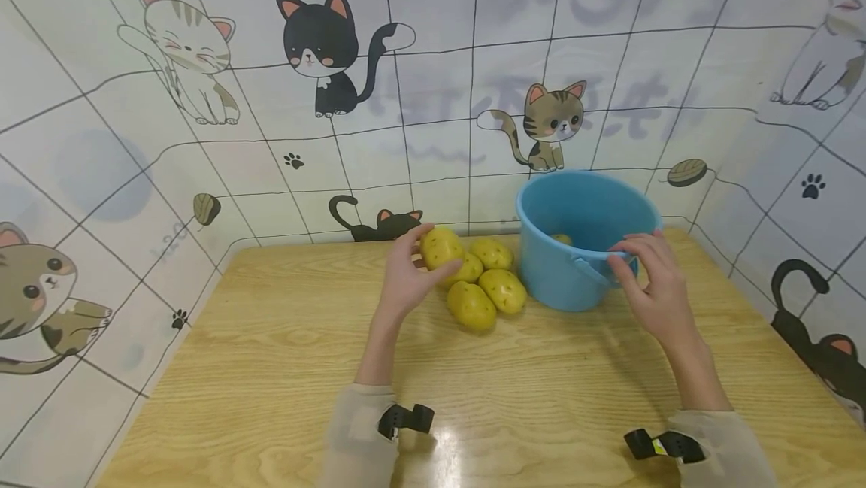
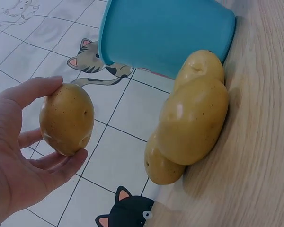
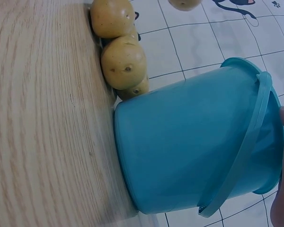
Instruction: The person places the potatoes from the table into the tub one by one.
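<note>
My left hand [image 1: 407, 275] grips a yellow potato [image 1: 442, 247] between thumb and fingers, and the left wrist view shows this potato [image 2: 67, 119] raised off the table. Several more potatoes [image 1: 471, 306] lie in a cluster just right of that hand, close against a blue bucket [image 1: 564, 277]. With its fingers over the near right rim, my right hand [image 1: 655, 285] holds the bucket, which stands upright. Part of another potato [image 1: 561, 239] shows inside the bucket. The bucket's handle [image 3: 241, 158] hangs down along its side in the right wrist view.
Light wood tabletop [image 1: 271, 368] lies under everything. Behind it and on both sides rise walls with a cat-and-grid print [image 1: 433, 82], and the bucket stands near the back one. Black wrist cameras [image 1: 406, 420] sit on both sleeves.
</note>
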Demonstrator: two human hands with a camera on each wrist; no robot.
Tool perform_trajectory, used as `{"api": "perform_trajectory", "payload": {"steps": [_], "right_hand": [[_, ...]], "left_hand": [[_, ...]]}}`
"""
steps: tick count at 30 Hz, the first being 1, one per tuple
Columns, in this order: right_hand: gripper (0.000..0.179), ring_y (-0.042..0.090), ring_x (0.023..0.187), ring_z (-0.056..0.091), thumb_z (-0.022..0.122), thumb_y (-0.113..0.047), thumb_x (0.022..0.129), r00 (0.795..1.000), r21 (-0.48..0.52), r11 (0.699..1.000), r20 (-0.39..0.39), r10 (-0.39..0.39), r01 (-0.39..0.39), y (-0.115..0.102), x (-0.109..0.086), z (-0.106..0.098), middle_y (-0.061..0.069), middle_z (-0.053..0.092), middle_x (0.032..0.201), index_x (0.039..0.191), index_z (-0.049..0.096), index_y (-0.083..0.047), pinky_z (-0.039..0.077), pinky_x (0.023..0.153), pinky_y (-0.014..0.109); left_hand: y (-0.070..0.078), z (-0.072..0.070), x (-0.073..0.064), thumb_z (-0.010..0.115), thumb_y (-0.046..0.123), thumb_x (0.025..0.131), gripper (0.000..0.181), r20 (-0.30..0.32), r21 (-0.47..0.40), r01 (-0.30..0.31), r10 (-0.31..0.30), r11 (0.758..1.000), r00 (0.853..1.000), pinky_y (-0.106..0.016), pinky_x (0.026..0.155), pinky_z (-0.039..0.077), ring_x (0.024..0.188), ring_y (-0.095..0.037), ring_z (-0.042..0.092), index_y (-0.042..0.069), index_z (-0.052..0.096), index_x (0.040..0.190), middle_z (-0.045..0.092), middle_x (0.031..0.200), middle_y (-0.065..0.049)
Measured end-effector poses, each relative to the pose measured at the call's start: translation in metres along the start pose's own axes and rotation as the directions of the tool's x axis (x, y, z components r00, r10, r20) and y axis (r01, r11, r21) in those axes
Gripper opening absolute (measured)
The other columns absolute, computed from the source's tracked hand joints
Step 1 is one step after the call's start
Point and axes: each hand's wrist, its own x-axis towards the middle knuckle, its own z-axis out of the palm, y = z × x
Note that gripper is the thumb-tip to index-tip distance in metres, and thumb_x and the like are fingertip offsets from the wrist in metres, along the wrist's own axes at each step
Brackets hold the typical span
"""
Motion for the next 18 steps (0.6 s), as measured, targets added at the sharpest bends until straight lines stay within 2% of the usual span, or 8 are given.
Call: {"api": "perform_trajectory", "payload": {"steps": [10, 18], "right_hand": [[0.037, 0.015, 0.114, 0.052, 0.063, -0.031, 0.101, 1.0, 0.004, 1.0, -0.001, -0.004, 0.004, 0.002, 0.0, 0.0, 0.021, 0.063, 0.105, 0.1, 0.068, 0.006, 0.021, 0.119, 0.057], [0.039, 0.011, 0.115, 0.051, 0.063, -0.033, 0.101, 1.0, -0.002, 1.0, 0.0, -0.006, 0.006, 0.003, 0.0, -0.001, 0.021, 0.063, 0.104, 0.101, 0.068, 0.006, 0.02, 0.119, 0.058]], "left_hand": [[0.017, 0.012, 0.003, 0.086, 0.024, 0.079, 0.077, 0.013, -0.029, -0.024, 0.024, 0.999, 1.0, -0.041, 0.096, 0.051, 0.119, -0.026, 0.051, 0.009, 0.051, 0.146, 0.05, 0.141, -0.008], [0.033, 0.025, 0.008, 0.087, 0.027, 0.079, 0.076, 0.013, 0.009, -0.082, 0.082, 0.997, 0.997, -0.037, 0.094, 0.052, 0.116, -0.024, 0.051, 0.01, 0.052, 0.145, 0.051, 0.142, -0.006]]}}
